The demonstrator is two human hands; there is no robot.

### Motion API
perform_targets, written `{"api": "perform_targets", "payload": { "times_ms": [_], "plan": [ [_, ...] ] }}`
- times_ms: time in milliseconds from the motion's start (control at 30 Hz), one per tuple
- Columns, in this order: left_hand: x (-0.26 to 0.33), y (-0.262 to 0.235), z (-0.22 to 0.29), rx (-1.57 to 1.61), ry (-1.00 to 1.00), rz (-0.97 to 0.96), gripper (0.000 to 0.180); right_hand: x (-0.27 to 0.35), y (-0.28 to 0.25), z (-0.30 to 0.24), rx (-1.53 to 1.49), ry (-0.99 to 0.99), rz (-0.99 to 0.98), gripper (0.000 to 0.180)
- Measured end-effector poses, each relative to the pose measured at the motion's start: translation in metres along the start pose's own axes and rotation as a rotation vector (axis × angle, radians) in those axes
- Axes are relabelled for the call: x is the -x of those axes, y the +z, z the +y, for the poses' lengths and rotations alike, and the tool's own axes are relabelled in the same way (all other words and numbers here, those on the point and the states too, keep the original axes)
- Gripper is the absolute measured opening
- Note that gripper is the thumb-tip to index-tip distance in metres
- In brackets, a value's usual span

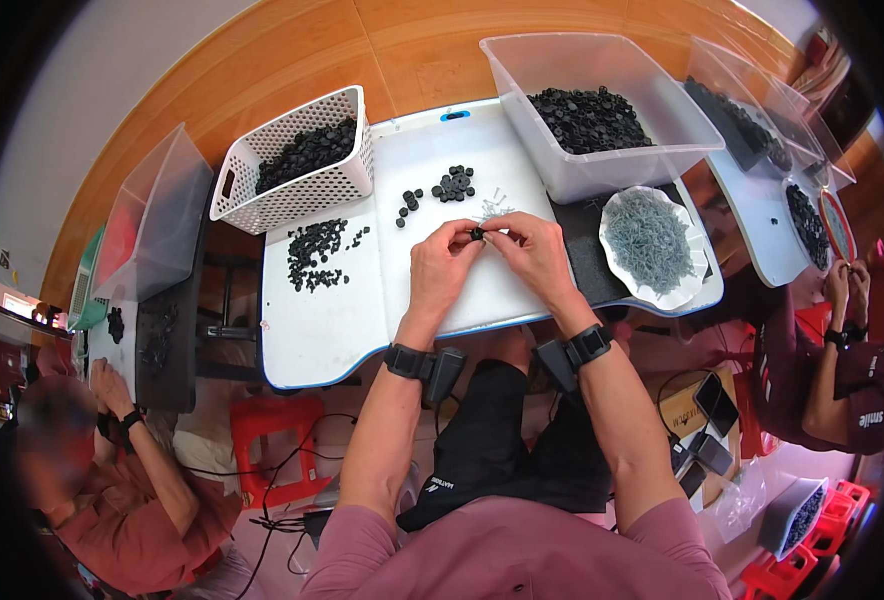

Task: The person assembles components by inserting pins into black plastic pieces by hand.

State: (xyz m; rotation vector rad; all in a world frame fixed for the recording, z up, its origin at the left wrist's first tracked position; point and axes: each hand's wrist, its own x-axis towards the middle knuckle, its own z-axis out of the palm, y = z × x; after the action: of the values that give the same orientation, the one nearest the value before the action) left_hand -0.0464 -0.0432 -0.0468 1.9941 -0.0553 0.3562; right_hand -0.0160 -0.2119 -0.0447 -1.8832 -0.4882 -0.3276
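Above the white table, my left hand (440, 265) and my right hand (534, 258) meet fingertip to fingertip. Both pinch a small round black plastic part (477, 234) between thumbs and forefingers. Just beyond the fingers lie a few loose silvery screws (497, 205), partly hidden by my right hand. A cluster of round black knob-like pieces (454, 184) sits farther off, with several more black pieces (409, 205) to its left. Smaller black parts (314, 255) are spread over the left side of the table.
A white perforated basket (247, 212) and a clear plastic bin (642, 162), both holding black parts, stand at the back. At right, a white scalloped plate (674, 297) heaped with screws rests partly on a black mat (579, 245). People work at neighbouring tables on both sides.
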Motion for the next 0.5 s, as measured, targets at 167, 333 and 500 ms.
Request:
{"api": "perform_targets", "payload": {
  "times_ms": [167,333,500],
  "plan": [
    [0.0005,-0.0001,0.0020,0.024,0.005,-0.038,0.027,0.0002,-0.0020,-0.0014,0.008,0.008,0.011,0.014],
    [0.0011,-0.0004,0.0039,-0.014,0.002,-0.029,0.027,0.0003,-0.0013,0.0015,-0.027,0.005,0.018,0.014],
    [0.0008,-0.0014,0.0007,-0.021,0.006,-0.034,0.028,-0.0008,-0.0015,-0.0018,-0.011,-0.022,-0.005,0.013]
  ]
}}
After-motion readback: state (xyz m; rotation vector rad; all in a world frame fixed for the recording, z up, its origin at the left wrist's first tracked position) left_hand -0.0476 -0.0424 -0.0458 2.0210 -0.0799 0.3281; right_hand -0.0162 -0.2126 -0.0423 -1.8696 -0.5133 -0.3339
